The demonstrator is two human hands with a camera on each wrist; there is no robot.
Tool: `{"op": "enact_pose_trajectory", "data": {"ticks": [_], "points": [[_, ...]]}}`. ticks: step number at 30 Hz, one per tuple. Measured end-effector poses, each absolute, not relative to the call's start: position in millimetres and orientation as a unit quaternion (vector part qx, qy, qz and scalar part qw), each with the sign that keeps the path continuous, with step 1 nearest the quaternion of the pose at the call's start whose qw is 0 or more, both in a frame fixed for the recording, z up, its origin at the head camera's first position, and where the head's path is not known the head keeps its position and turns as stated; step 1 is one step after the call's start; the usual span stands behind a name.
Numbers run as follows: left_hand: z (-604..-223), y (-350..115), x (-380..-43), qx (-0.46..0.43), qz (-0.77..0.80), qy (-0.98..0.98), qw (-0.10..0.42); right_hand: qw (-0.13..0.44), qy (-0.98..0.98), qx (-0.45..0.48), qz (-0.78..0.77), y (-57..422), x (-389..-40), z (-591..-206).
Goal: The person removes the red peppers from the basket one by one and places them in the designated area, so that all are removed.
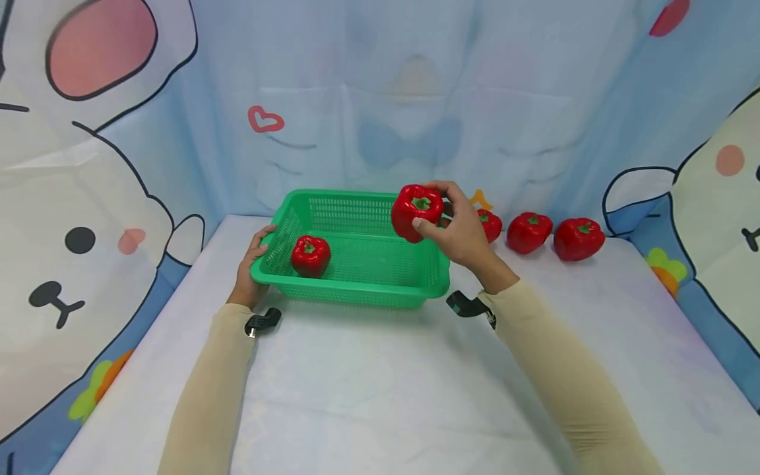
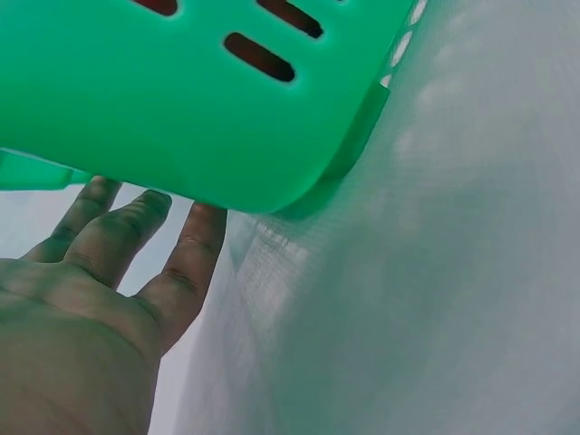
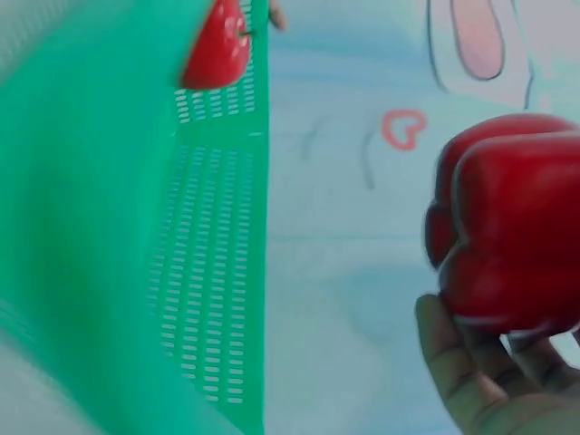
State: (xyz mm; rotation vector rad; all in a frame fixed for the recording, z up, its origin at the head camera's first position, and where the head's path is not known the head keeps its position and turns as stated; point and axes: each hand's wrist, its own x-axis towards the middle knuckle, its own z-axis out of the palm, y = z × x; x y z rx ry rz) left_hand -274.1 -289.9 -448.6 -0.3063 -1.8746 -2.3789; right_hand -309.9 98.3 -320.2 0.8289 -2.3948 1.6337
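Note:
My right hand (image 1: 460, 227) holds a red bell pepper (image 1: 417, 212) above the right end of a green plastic basket (image 1: 362, 291), its stem facing the head camera. In the right wrist view the fingers (image 3: 446, 349) support the held pepper (image 3: 521, 227). A second red bell pepper (image 1: 311, 256) sits inside the basket at the left. At the basket's left end, my left hand (image 1: 250, 267) grips the rim. From the left wrist view, several fingers (image 2: 186, 263) reach the basket's edge (image 2: 181, 136); the thumb is hidden there.
To the right of the basket, three more red bell peppers stand in a row along the back of the white table: one partly behind the right hand (image 1: 490, 225), a middle pepper (image 1: 529, 232) and an outer pepper (image 1: 578, 239). A printed cloth (image 1: 410, 119) hangs behind the table.

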Motion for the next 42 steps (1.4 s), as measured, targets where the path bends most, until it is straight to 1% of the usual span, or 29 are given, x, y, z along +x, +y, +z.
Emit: {"op": "enact_pose_trajectory", "data": {"ticks": [4, 8, 13, 15, 18, 23, 26, 29, 34, 38, 42], "points": [[-450, -288, -276, -0.104, -0.780, -0.615, 0.047, 0.078, -0.793, 0.264, 0.544, 115, -288, -328], [-452, -288, -276, -0.101, -0.783, -0.612, 0.051, 0.099, -0.805, 0.240, 0.534, 135, -277, -336], [-450, -290, -274, -0.102, -0.783, -0.611, 0.048, 0.143, -0.826, 0.194, 0.509, 163, -278, -343], [-449, -292, -273, -0.101, -0.785, -0.609, 0.052, 0.148, -0.838, 0.175, 0.495, 172, -283, -344], [-448, -294, -270, -0.105, -0.785, -0.608, 0.056, 0.126, -0.857, 0.156, 0.475, 185, -294, -348], [-446, -296, -267, -0.112, -0.787, -0.605, 0.051, 0.056, -0.878, 0.135, 0.456, 205, -312, -365], [-446, -296, -266, -0.111, -0.786, -0.605, 0.053, 0.025, -0.889, 0.120, 0.442, 213, -323, -380], [-446, -295, -265, -0.107, -0.786, -0.607, 0.050, 0.005, -0.896, 0.106, 0.431, 219, -331, -396], [-445, -292, -265, -0.097, -0.788, -0.607, 0.044, -0.011, -0.896, 0.098, 0.432, 224, -336, -414], [-445, -290, -266, -0.096, -0.787, -0.608, 0.044, -0.026, -0.896, 0.100, 0.433, 224, -336, -419], [-444, -288, -268, -0.102, -0.785, -0.609, 0.043, -0.054, -0.898, 0.104, 0.425, 226, -334, -419]]}}
